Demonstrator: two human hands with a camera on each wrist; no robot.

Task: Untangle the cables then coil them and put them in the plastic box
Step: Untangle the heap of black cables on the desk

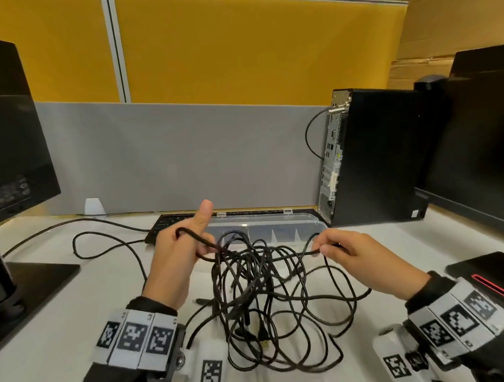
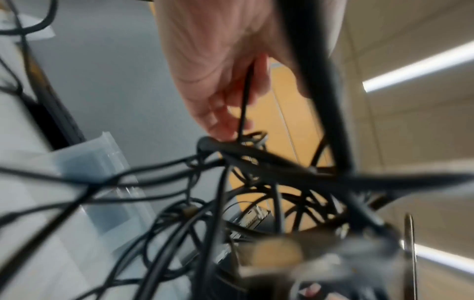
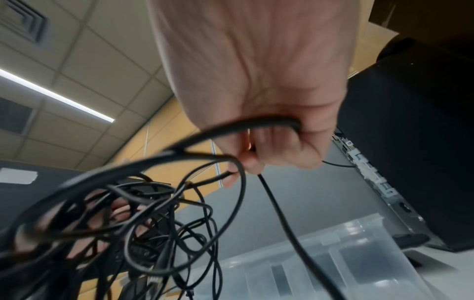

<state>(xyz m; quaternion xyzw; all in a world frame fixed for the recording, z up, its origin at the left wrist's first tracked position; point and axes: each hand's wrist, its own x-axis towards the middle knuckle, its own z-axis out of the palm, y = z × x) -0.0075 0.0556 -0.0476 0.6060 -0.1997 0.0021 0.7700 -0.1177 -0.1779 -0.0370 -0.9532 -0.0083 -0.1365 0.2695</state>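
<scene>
Head view, near to far. Item: tangled cables (image 1: pixel 267 300), thin and black, several plugs dangling, lower loops resting on the counter (image 1: pixel 58 357). Left hand (image 1: pixel 182 253), grip closed round a strand, thumb up. Right hand (image 1: pixel 357 254), grip pinching another strand. Step in hand: untangling; next, I judge, draw one cable free. Beyond: plastic box (image 1: pixel 308 220), clear, apparently empty though partly hidden.
</scene>
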